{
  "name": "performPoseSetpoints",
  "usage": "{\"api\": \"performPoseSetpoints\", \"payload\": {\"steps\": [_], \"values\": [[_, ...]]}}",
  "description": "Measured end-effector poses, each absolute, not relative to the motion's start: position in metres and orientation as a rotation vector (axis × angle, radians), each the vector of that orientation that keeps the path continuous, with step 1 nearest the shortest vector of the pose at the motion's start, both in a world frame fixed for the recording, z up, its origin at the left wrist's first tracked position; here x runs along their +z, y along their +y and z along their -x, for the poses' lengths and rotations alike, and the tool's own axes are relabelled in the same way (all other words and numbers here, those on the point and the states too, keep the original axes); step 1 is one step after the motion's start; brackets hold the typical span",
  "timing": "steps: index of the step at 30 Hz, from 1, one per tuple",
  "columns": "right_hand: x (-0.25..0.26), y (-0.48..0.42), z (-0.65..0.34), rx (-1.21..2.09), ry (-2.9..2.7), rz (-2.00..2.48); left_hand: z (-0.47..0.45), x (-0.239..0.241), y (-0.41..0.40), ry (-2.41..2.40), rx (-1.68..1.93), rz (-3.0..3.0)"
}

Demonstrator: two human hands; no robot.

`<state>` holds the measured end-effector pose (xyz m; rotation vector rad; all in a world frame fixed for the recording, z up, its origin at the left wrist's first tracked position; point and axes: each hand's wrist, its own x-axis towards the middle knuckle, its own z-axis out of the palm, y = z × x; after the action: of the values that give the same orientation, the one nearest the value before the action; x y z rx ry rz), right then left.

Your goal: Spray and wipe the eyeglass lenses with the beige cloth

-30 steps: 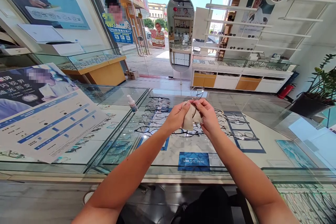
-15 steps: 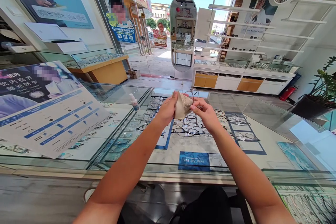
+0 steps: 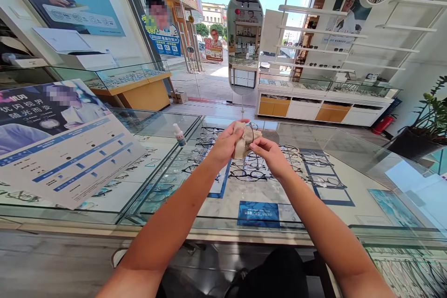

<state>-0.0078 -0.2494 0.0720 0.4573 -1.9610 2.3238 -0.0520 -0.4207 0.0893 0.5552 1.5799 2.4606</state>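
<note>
The left hand (image 3: 226, 143) is clamping a beige cloth (image 3: 240, 148), its fingers and thumb bunching the fabric from the left side. The right hand (image 3: 267, 151) is pinching, thumb and forefinger together, at a pair of glasses (image 3: 252, 129) where the frame is meeting the cloth; which part of the frame the fingers are gripping is too small to tell. The glasses are sitting between the two hands, partly hidden by the cloth, with a rim showing just above the right fingertips. Both hands are holding these things over the glass counter (image 3: 223, 236), nearer its far edge than its near edge.

Beneath and around the hands, rows of display glasses (image 3: 247, 175) are lying in the counter. A small white bottle (image 3: 179, 135) is standing left of the left hand, towards the far edge. A blue card (image 3: 258, 214) is lying close to the near edge, and a large printed board (image 3: 80, 158) is occupying the left end.
</note>
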Motion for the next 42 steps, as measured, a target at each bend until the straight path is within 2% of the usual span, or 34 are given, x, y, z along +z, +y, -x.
{"api": "performPoseSetpoints", "payload": {"steps": [7,14,26,34,42], "values": [[0.0661,-0.2467,0.0141,2.346,-1.904,-0.431,0.0539,0.0923,-0.4213,1.572,2.470,-0.435],[0.0680,-0.2461,0.0123,2.320,-1.916,-0.448,0.0510,0.0911,-0.4200,1.626,2.327,-0.432],[0.0643,-0.2462,0.0156,2.413,-1.834,-0.445,0.0504,0.0924,-0.4159,1.580,2.469,-0.417],[0.0634,-0.2449,0.0143,2.305,-1.853,-0.445,0.0504,0.0879,-0.4212,1.782,2.291,-0.479],[0.0648,-0.2436,0.0152,2.324,-1.894,-0.421,0.0527,0.0886,-0.4183,1.614,2.357,-0.429]]}}
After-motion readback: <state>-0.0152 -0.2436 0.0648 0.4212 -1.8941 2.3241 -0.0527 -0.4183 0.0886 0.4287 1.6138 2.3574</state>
